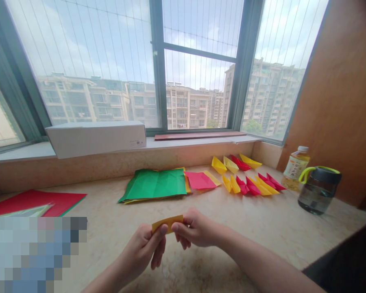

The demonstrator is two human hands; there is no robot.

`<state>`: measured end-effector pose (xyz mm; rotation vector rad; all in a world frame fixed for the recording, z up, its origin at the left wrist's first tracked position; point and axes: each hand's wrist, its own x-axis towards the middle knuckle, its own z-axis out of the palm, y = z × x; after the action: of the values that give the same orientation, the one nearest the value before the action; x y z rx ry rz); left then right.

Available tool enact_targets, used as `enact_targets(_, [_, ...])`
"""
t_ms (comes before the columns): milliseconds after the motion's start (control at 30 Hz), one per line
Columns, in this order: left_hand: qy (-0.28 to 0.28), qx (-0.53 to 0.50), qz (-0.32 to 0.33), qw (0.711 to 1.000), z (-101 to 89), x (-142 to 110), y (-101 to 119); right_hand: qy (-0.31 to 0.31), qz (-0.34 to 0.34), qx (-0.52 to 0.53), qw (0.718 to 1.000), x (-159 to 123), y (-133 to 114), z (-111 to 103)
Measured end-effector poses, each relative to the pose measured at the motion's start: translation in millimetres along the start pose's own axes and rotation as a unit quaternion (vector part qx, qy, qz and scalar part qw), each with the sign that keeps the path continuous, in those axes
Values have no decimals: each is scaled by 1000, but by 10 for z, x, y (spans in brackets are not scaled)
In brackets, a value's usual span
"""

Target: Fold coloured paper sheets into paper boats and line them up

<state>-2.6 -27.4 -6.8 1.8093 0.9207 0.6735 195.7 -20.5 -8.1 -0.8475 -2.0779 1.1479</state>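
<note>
A small folded piece of yellow paper (pixel 167 223) is held up above the stone counter, stretched between both hands. My left hand (pixel 149 244) pinches its left end, thumb on the near face. At the other end, my right hand (pixel 195 228) grips the paper between thumb and fingers. Beyond the hands lies a stack of green and yellow paper sheets (pixel 158 183). Beside it rest pink and yellow squares of paper (pixel 201 180). Farther right stand two rows of folded paper boats, among them a yellow boat (pixel 218 165) and a red boat (pixel 240 162).
A dark water bottle (pixel 319 191) with a green strap and a drink bottle (pixel 295 169) stand at the right. Red paper (pixel 49 199) lies at the left, near a pixelated patch. On the window sill sits a long white box (pixel 97 138).
</note>
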Motion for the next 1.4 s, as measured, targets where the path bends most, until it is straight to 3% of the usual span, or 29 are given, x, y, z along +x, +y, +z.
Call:
enact_targets(167, [15,-26,-1,1000,-7,-1,3,42,-2,-20,999,9,-21,22])
enact_targets(333, [24,-29,6,999,-25,5,31,19,-11,35,999,-1,10,25])
enact_targets(600, [44,-38,-8,998,-47,12,70,40,-10,-4,999,-27,-43,15])
enact_targets(767, [23,-21,-8,999,-46,7,60,24,-8,41,999,-18,50,21])
enact_targets(967, [19,-30,-5,999,-52,8,54,60,-33,-34,997,-26,-29,15])
enact_targets(1167, [0,-36,-4,999,-32,2,17,25,-6,19,999,-25,24,16])
enact_targets(1400, [41,-70,19,997,-23,13,18,61,20,35,997,1,77,48])
